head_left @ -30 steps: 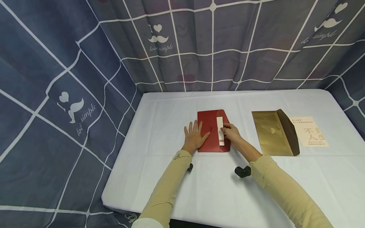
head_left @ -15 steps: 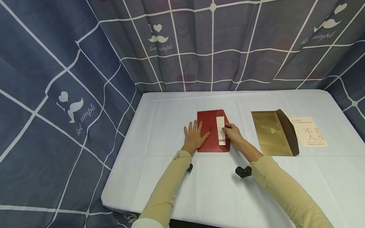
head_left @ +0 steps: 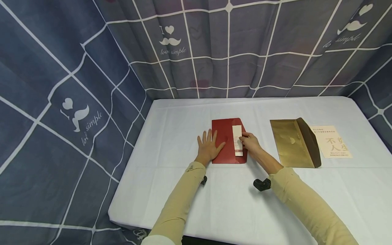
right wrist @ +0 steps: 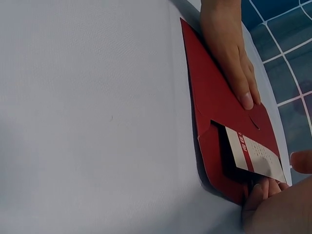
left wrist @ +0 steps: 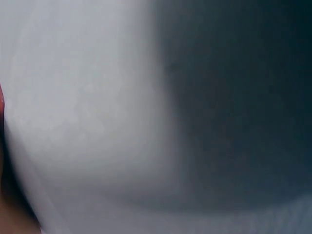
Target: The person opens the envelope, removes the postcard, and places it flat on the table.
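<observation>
In the head view, a red envelope [head_left: 223,153] lies on the white-covered table with its flap folded out to the right. A printed card [head_left: 237,132] sticks partly out of the envelope's mouth; the rest of it is inside. My left hand [head_left: 208,148] rests on the envelope's left part, fingers spread. At the card's right edge, my right hand [head_left: 251,143] holds the card between thumb and fingers. The right wrist view has the card [right wrist: 253,153] tilted up from the flap, with fingers [right wrist: 268,187] beneath it. The left wrist view is mostly blurred.
To the right lies a gold envelope [head_left: 284,149] with its dark-lined flap [head_left: 309,143] unfolded. Beside it, partly covered by that flap, is a cream printed card [head_left: 332,141]. Grey-blue checked curtains [head_left: 214,44] stand around the table [head_left: 183,112].
A slightly wider strip of the card shows at the envelope's mouth, and my right hand has shifted a little to the right. My left hand has stayed put on the envelope.
</observation>
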Motion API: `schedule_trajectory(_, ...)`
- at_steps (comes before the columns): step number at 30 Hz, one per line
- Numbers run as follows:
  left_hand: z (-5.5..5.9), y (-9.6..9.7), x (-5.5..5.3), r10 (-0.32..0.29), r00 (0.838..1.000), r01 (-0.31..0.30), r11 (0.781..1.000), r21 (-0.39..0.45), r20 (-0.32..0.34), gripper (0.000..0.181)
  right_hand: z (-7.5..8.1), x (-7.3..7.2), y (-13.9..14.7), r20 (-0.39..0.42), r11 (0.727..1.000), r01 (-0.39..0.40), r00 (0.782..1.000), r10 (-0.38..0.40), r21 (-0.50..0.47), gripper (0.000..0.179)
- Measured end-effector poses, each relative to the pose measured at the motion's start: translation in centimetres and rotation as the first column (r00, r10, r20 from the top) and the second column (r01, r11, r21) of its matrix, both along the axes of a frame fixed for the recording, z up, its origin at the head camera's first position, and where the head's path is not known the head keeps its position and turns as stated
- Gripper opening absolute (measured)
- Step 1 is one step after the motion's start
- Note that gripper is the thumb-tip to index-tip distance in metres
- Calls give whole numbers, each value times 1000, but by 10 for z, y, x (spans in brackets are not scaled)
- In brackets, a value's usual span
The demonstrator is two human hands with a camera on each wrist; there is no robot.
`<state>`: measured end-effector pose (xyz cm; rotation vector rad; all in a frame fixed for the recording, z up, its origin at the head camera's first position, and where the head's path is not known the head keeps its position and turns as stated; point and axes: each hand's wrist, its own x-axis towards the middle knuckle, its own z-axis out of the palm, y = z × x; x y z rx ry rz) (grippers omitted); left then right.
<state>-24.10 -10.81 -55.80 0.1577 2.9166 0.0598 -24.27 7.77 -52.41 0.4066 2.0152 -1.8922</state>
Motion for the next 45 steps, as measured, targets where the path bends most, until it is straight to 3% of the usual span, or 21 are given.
schedule_trajectory(9, 3, 1, 2, -2, 1000, 2, 1000, 2, -1, 76, 1, 1, 9, 7, 1000, -8, 1000, 8, -1, 51)
schedule_trajectory(21, -3, 0, 0, -4, 1000, 4, 1000, 10, -22, 77, -3, 0, 18, 5, 1000, -26, 1000, 26, 7, 50)
schedule_trajectory(45, -3, 0, 0, -9, 1000, 9, 1000, -1, -24, 77, -1, 2, 23, 8, 994, 102, 995, -102, -36, 52)
